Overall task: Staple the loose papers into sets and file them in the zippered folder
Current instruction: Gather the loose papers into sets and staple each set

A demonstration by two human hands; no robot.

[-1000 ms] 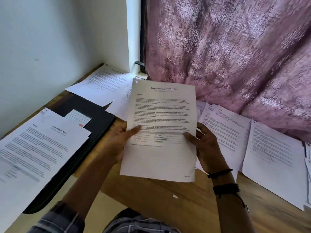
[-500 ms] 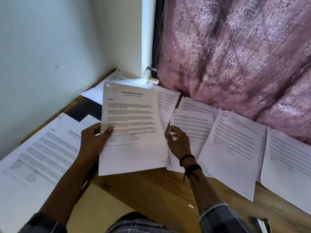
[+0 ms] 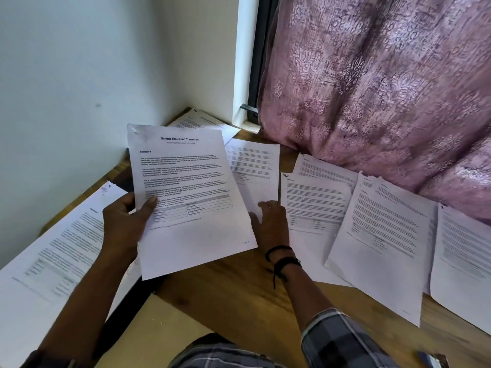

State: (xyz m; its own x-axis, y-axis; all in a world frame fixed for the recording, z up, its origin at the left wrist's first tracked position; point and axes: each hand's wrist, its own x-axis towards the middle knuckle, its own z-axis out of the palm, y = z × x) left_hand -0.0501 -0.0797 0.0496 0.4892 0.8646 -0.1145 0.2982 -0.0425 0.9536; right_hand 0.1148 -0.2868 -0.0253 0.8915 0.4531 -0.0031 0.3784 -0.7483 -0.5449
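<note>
While your left hand (image 3: 125, 224) pinches the transcript sheet (image 3: 186, 197) raised, your right hand (image 3: 271, 221) rests straight fingers on the next sheet (image 3: 255, 168), lying just right, lengthwise away from you.

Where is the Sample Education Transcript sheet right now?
In the head view, left of centre: the left hand holds the transcript sheet above the wooden desk, just left of the right hand.

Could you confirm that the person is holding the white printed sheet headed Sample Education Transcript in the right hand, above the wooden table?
Not quite: the head view shows the left hand holding the white printed sheet headed Sample Education Transcript above the wooden table. The right hand rests on another white sheet lying on the table.
</note>
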